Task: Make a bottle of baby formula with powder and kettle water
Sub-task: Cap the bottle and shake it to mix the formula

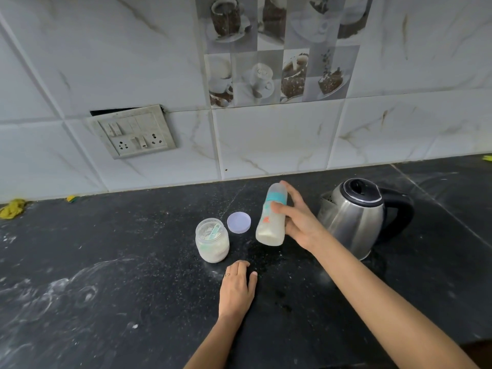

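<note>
Bottle (271, 217) of milky formula, capped, gripped in the right hand (298, 217) and tilted above the dark counter (133, 262).
Left hand (237, 286) rests flat, fingers relaxed, near the open powder jar (212, 241); loose lid (238, 222) lies between jar and bottle, kettle (356, 217) stands at right.

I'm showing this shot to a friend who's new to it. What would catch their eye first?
The right hand grips a tilted baby bottle of milky liquid in the middle, over the dark counter. A steel kettle stands right of it; left of it sit an open powder jar with a scoop inside and its loose lid. The left hand rests on the counter.
</note>
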Motion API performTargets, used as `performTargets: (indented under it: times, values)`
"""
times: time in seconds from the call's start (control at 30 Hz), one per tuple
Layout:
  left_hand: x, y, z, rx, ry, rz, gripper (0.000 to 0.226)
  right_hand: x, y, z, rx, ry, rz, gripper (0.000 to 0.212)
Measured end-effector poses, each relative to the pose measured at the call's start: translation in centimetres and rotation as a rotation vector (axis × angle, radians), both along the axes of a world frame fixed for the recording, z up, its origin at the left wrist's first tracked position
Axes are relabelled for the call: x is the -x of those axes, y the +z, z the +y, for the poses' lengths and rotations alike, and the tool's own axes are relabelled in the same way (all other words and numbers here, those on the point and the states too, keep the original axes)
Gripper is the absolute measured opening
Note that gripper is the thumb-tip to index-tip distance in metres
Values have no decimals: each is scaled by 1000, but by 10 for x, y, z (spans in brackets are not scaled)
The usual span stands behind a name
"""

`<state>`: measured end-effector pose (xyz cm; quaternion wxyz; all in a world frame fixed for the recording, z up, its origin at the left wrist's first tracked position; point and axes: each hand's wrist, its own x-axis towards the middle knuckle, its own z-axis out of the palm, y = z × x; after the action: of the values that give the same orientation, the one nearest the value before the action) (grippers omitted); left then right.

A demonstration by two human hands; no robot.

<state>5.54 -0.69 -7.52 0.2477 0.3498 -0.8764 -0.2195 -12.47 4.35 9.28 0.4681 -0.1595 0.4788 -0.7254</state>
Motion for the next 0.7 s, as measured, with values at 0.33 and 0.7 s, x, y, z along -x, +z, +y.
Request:
performTargets:
  times: [0.33, 0.7]
  values:
    - [-4, 5, -4, 72, 58, -7, 23, 6, -2, 0, -28, -190, -141, 64]
    - [-20, 1, -5, 50, 53, -65, 26, 2, -5, -2, 41, -216, -196, 68]
